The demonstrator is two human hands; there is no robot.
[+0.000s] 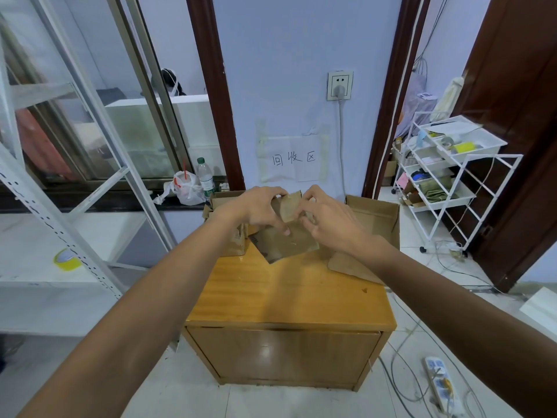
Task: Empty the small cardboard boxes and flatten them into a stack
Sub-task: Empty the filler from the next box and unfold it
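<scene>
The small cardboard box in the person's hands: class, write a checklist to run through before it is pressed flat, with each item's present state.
1. Both hands grip the small cardboard box, left hand and right hand: ok.
2. Box is emptied: cannot tell, its inside is hidden by the fingers.
3. Flattened cardboard already lies on the wooden cabinet to stack onto: ok.
4. Bare cabinet top at the front for pressing down: ok.
5. Large open box at the back right stands clear of the hands: ok.
6. All small boxes are flattened: not ok, another box stands under the left wrist.
</scene>
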